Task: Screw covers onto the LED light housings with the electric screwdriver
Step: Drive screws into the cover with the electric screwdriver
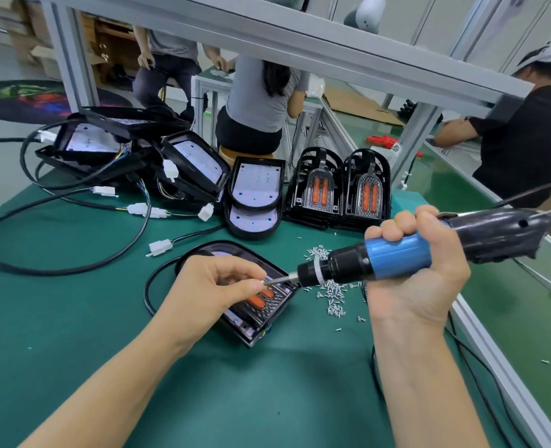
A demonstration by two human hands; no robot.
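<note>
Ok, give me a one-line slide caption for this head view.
Right hand grips the electric screwdriver while left hand pinches a screw at its bit over the LED housing.

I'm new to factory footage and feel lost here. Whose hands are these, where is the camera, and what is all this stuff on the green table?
The camera sits on a worker's head, looking down at their own hands. The right hand grips an electric screwdriver. The left hand pinches a small screw at the screwdriver's tip, above an LED light housing with its cover on. Loose screws lie beside it on the green table. Further back are more housings with cables and stacked covers.
</note>
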